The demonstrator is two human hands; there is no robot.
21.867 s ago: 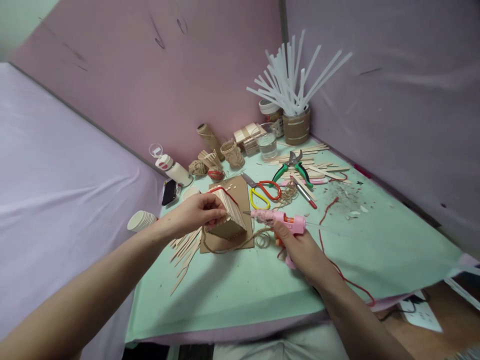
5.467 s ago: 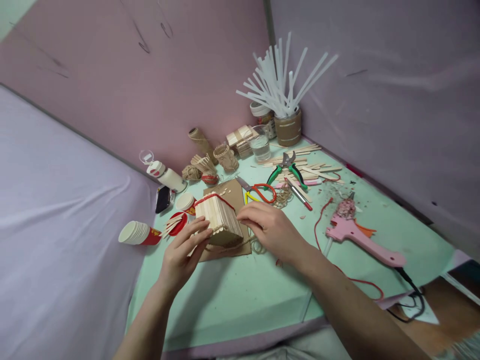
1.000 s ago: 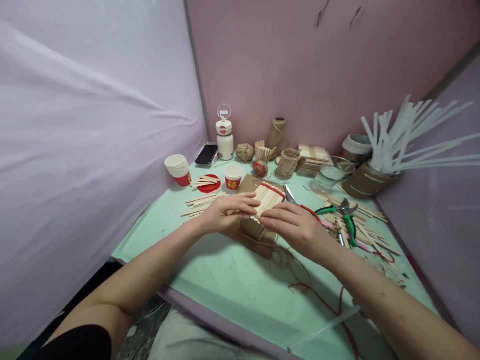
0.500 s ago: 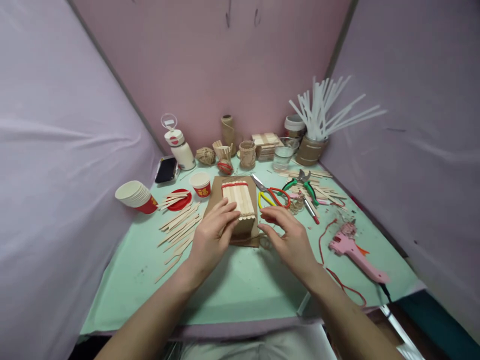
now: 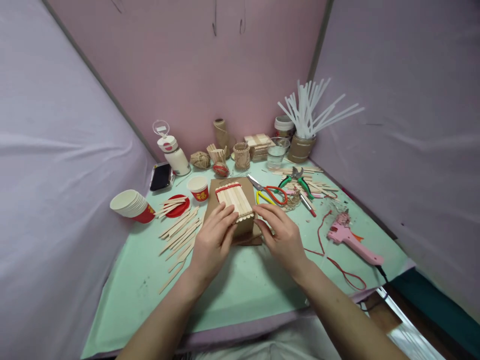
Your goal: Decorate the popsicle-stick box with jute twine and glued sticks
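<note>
A small box topped with pale wooden sticks [image 5: 237,201] rests on a brown cardboard sheet [image 5: 213,192]; red cord runs along its far edge. My left hand [image 5: 215,235] is at the box's near left corner, thumb and fingers apart, fingertips at the stick top. At the near right corner is my right hand [image 5: 279,232], its thumb and index finger close together; whatever may lie between them is too small to make out. The front face of the box is brown and partly in shadow.
Orange-and-yellow scissors [image 5: 275,194], green pliers [image 5: 296,182] and a pink glue gun [image 5: 354,242] lie to the right. Loose sticks [image 5: 182,232], a red lid [image 5: 177,206] and stacked cups [image 5: 131,205] are left. White glue sticks [image 5: 309,110] stand behind.
The view has shifted. The box now sits turned at an angle on the cardboard, and my right hand has come in against its near right corner.
</note>
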